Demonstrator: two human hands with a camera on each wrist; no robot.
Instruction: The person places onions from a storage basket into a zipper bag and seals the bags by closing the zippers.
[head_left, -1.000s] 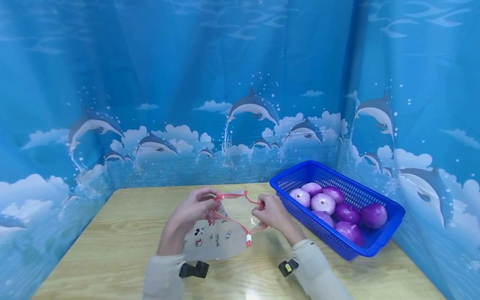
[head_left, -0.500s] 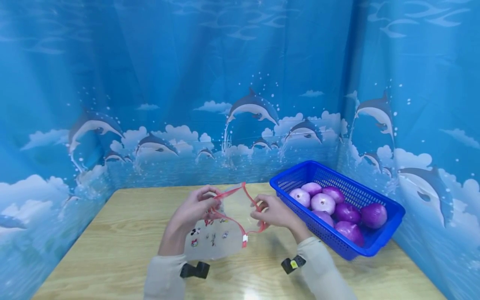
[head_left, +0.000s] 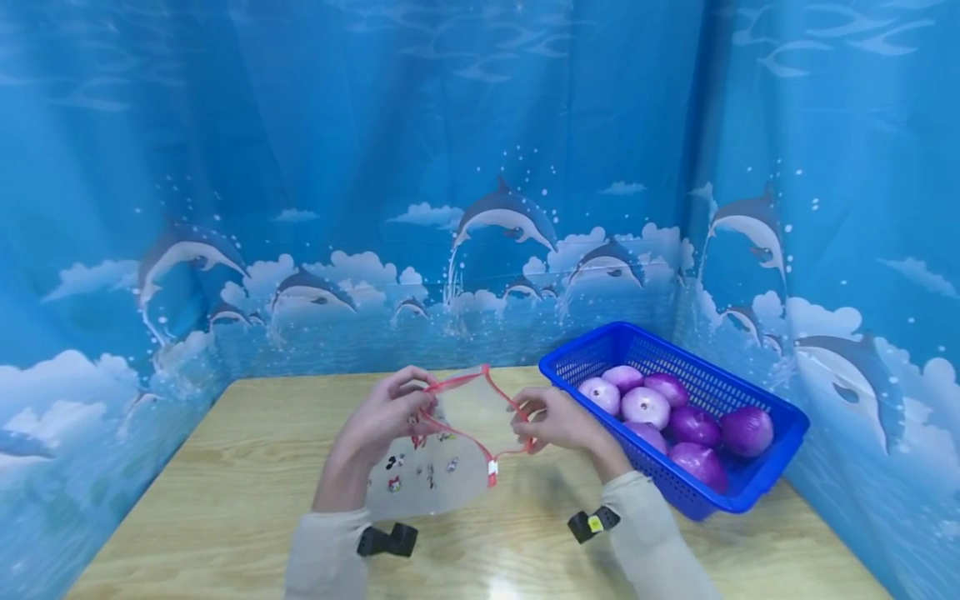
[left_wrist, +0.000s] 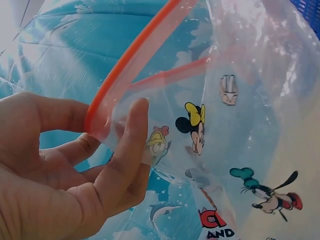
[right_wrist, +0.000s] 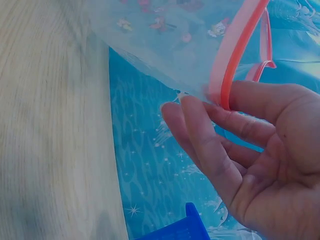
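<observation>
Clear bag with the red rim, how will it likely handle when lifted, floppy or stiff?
The bag is probably floppy, since its thin film wrinkles in the left wrist view. Its red rim seems stiffer, bowing open between the left hand and right hand. See-through film suggests it's light.

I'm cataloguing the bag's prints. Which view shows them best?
The left wrist view: the prints on the bag are large and clear there, though some are cut off at the bottom. The head view shows them small; the right wrist view, faint and blurred.
</observation>
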